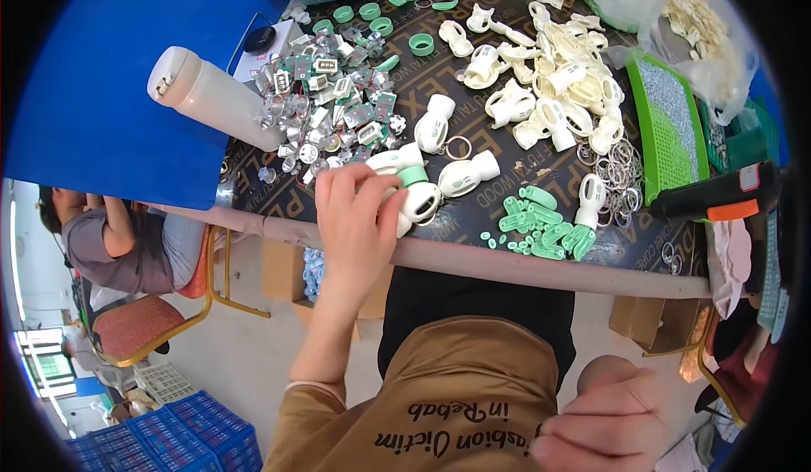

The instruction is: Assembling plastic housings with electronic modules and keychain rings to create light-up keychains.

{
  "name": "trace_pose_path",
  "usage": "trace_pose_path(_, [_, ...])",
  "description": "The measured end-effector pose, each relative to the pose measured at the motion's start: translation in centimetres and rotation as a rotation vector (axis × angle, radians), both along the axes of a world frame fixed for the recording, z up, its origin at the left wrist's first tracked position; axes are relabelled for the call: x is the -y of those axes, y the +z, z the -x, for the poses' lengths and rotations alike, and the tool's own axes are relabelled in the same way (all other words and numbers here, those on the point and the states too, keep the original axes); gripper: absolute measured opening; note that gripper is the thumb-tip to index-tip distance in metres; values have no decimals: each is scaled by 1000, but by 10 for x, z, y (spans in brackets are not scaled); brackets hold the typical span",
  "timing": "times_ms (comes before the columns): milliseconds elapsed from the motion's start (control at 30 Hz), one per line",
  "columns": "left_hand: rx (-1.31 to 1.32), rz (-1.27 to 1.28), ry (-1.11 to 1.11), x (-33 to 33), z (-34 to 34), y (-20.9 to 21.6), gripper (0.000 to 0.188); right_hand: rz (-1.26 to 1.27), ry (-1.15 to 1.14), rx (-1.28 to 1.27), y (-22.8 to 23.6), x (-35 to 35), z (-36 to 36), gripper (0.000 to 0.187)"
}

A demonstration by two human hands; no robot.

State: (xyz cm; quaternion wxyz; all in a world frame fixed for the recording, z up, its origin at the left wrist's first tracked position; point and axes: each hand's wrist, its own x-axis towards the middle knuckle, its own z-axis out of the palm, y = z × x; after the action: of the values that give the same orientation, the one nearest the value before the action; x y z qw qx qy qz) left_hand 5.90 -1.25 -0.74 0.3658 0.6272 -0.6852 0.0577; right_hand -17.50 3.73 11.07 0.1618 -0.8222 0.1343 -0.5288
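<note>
My left hand (359, 227) is at the table's near edge, its fingers bent round a cream plastic housing (420, 204), partly hidden by the fingers. Just behind lies another cream housing with a green ring (412, 175). Low on the right, in front of my body, my right hand (604, 421) is slightly blurred with its fingers curled; whatever it may hold is hidden. Nearby on the table are a loose cream housing (463, 174), one more upright-lying housing (434, 124) and a metal key ring (457, 147).
Small circuit boards with clear lenses (338, 92) are heaped at the left beside a white bottle (211, 92). Cream shells (557, 83) pile up at the back right. Green plastic pieces (532, 218), key rings (621, 176), a green tray (672, 125) and a black-orange tool (726, 197) lie rightward.
</note>
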Motion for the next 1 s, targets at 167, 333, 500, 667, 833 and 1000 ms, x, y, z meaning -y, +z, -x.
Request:
trace_pose_path(167, [126, -302, -128, 17, -11, 19, 16, -180, 0, -22, -39, 12, 33, 7])
trace_pose_path(333, [120, -289, -289, 47, -28, 28, 18, -299, -334, 0, -92, 11, 48, 13])
trace_pose_path(500, [311, 173, 7, 120, -57, 86, 28, -402, -420, 40, -107, 16, 59, 22])
trace_pose_path(667, [175, 88, -122, 78, -32, 94, 23, -467, -480, 80, -123, 23, 61, 24])
trace_pose_path(833, [78, -72, 27, -14, -17, 35, 42, -492, -446, 41, -127, 26, 63, 23])
trace_pose_path(1000, [147, -308, 20, -48, 0, -10, 65, -214, -318, -344, -93, 57, 36, 18])
